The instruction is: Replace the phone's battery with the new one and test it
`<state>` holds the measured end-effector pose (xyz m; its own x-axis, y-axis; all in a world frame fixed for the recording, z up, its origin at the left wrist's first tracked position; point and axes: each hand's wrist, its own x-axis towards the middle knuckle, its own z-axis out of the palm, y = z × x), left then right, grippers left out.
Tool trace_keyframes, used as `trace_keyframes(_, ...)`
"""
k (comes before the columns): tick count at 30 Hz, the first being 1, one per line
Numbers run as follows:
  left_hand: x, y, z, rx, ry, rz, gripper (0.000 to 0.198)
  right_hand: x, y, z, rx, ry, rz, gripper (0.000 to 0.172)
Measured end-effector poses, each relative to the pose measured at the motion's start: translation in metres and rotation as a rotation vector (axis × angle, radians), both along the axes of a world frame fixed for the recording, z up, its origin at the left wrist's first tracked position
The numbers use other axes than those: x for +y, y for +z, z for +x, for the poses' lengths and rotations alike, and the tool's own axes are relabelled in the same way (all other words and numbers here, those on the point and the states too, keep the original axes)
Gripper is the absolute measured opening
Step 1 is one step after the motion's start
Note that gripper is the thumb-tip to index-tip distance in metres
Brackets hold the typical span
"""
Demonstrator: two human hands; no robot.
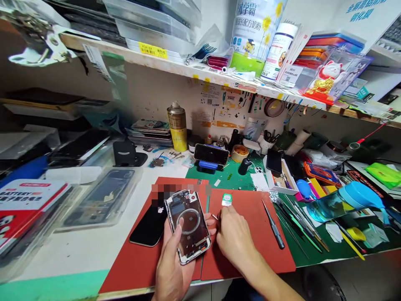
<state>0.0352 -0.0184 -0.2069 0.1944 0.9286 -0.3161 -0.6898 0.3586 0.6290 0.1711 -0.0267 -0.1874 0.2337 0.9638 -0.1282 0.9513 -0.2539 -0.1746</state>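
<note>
My left hand (171, 261) is closed around an opened phone housing (188, 225), its inside facing up with a round coil visible. It holds the housing a little above the red mat (250, 255). My right hand (233, 236) rests on the mat just right of the housing, fingers pinched on a small thin part that I cannot make out. A small green and white packet (227, 200) lies just beyond those fingers. A black phone (149, 228) lies face down to the left, partly under the housing.
A black screwdriver (274, 230) lies on the mat's right side. Tweezers and thin tools (300, 228) are spread on the green mat. A phone on a blue stand (210, 155), a yellow spray can (178, 127) and a clear box of parts (100, 200) stand around.
</note>
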Motion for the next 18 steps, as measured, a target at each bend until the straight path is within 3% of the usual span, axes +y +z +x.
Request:
trace_keyframes(4, 0.000, -0.002, 0.000, 0.025, -0.015, 0.008, 0.046, -0.006, 0.006, 0.019, -0.071, 0.129, 0.039, 0.026)
trace_keyframes(10, 0.000, -0.002, -0.003, 0.059, -0.062, 0.004, 0.055, 0.005, 0.024, 0.110, -0.303, 0.253, 0.176, 0.035)
trace_keyframes(13, 0.000, -0.001, -0.004, 0.055, -0.108, 0.002, 0.062, 0.011, 0.017, 0.135, -0.404, 0.345, 0.204, 0.030)
trace_keyframes(18, 0.002, 0.001, -0.003, 0.101, -0.139, -0.019, 0.070, 0.012, -0.008, 0.135, -0.498, 0.485, 0.240, 0.018)
